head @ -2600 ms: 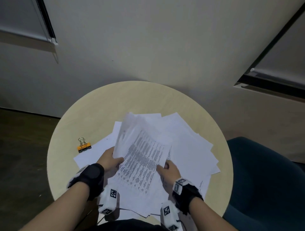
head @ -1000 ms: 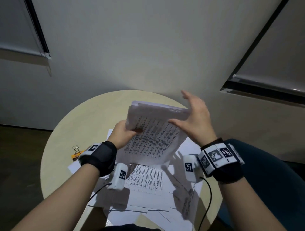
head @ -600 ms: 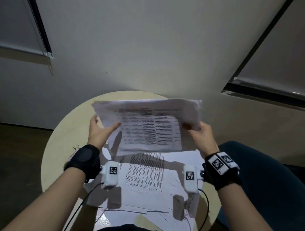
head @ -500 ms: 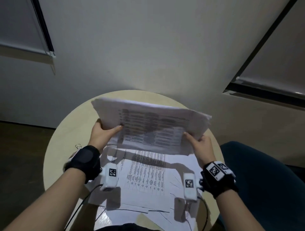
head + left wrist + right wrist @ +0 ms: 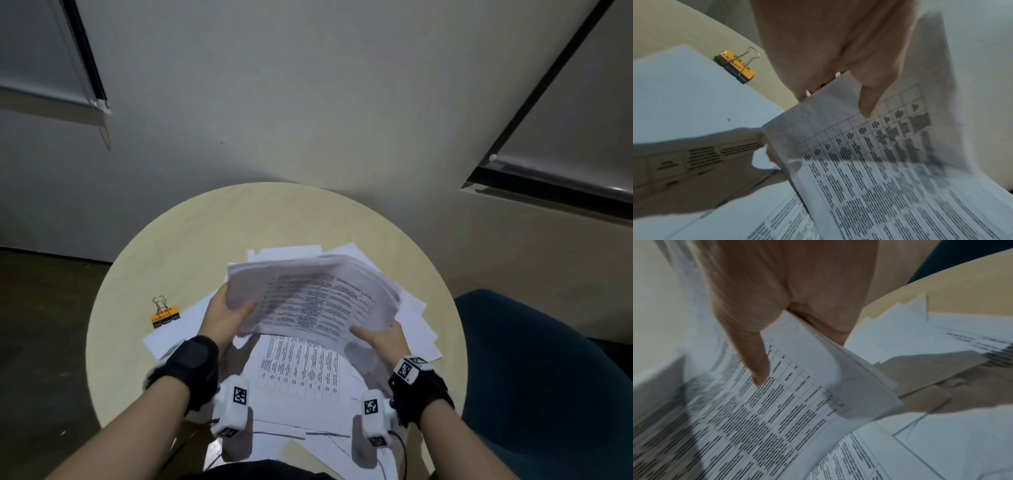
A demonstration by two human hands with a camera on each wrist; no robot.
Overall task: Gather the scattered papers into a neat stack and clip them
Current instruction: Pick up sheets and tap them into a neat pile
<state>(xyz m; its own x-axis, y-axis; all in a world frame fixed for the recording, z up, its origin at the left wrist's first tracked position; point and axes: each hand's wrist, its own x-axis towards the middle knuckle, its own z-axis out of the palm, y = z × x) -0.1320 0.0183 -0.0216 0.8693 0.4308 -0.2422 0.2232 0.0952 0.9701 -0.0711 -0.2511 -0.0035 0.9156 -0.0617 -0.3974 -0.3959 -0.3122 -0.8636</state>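
Note:
Both hands hold a thick bundle of printed papers (image 5: 315, 298) just above the round table (image 5: 178, 240). My left hand (image 5: 227, 313) grips its left edge with the thumb on top; the left wrist view shows that thumb (image 5: 869, 99) pressing the sheet (image 5: 890, 170). My right hand (image 5: 378, 337) pinches the near right corner, its thumb (image 5: 754, 356) lying on the printed page (image 5: 797, 402). More loose papers (image 5: 301, 370) lie spread on the table under the bundle. An orange and black binder clip (image 5: 164, 314) lies to the left, also visible in the left wrist view (image 5: 735, 65).
A dark teal chair (image 5: 548, 377) stands at the right of the table. A grey wall (image 5: 308, 102) rises just behind the table's far edge. Dark floor (image 5: 41, 325) lies to the left.
The bundle, held up facing me a moment ago, has been lowered and tilted flatter over the loose sheets. Both hands came down with it. The binder clip has not moved.

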